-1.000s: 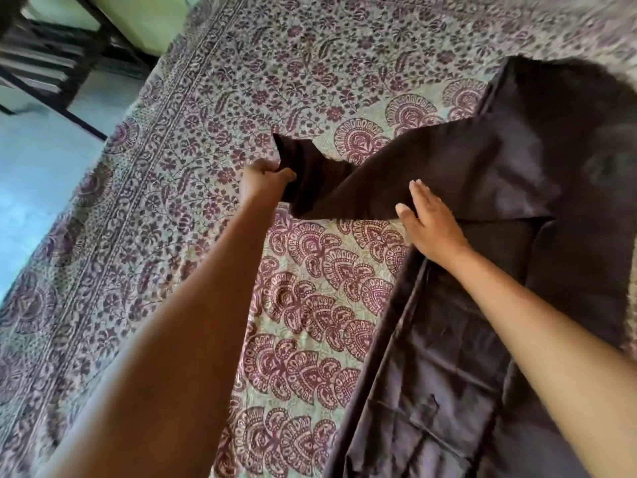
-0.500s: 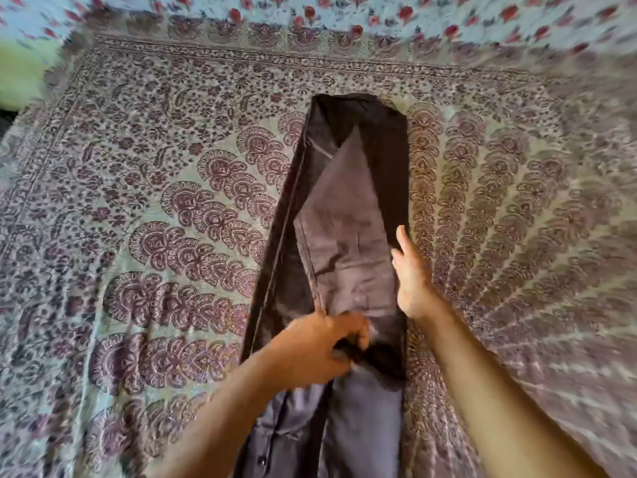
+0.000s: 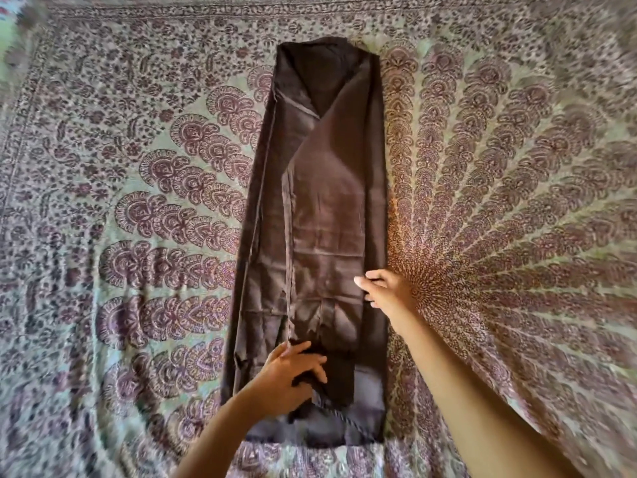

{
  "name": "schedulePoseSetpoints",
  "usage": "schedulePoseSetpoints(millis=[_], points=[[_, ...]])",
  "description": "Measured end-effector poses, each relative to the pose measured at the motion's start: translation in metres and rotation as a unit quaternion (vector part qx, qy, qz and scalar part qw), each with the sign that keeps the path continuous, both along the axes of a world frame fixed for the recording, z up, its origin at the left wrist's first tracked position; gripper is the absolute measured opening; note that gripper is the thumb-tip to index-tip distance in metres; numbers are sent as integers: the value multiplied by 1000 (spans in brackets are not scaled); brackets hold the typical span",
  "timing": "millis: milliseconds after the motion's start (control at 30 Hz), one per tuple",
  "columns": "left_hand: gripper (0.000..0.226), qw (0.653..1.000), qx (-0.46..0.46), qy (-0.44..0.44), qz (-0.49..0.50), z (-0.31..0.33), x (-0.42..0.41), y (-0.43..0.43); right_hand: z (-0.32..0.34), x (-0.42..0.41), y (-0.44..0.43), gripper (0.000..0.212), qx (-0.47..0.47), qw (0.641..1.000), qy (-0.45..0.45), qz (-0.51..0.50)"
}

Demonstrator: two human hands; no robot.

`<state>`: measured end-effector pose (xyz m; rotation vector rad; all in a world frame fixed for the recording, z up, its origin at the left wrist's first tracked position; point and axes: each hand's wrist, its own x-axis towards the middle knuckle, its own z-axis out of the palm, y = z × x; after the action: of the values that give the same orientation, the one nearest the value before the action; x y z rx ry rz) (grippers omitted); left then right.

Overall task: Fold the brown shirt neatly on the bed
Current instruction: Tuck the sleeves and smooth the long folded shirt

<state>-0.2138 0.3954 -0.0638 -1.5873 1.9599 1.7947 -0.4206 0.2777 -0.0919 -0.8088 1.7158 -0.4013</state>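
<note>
L hand (image 3: 289,374) fingers (image 3: 317,361) half-buried in shirt (image 3: 331,208); bedspread (image 3: 517,167) edges blurred.

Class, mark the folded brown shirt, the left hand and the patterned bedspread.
Folded brown shirt (image 3: 327,208), head view, centre panel.
Left hand (image 3: 287,377), head view, back of hand.
Patterned bedspread (image 3: 517,201), head view, bare right side.

On my remote feed, the person's left hand (image 3: 289,374) and right hand (image 3: 386,291) appear bare, with a short, pale nail visible on the right thumb. Behind each wrist the left forearm (image 3: 220,432) and right forearm (image 3: 465,391) run uncovered to the frame's edge. The right forearm catches the brighter light.
</note>
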Motion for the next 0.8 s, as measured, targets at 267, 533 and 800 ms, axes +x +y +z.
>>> schedulePoseSetpoints(millis=[267, 533, 800], points=[[43, 948, -18, -172, 269, -11, -19, 3, -1, 7, 10, 27, -86, 990, 109, -18], [17, 897, 93, -156, 402, -3, -37, -4, -6, 0, 18, 35, -89, 987, 122, 60], [25, 943, -20, -136, 303, -3, -23, 16, -15, -1, 20, 20, -162, 963, 198, 78]])
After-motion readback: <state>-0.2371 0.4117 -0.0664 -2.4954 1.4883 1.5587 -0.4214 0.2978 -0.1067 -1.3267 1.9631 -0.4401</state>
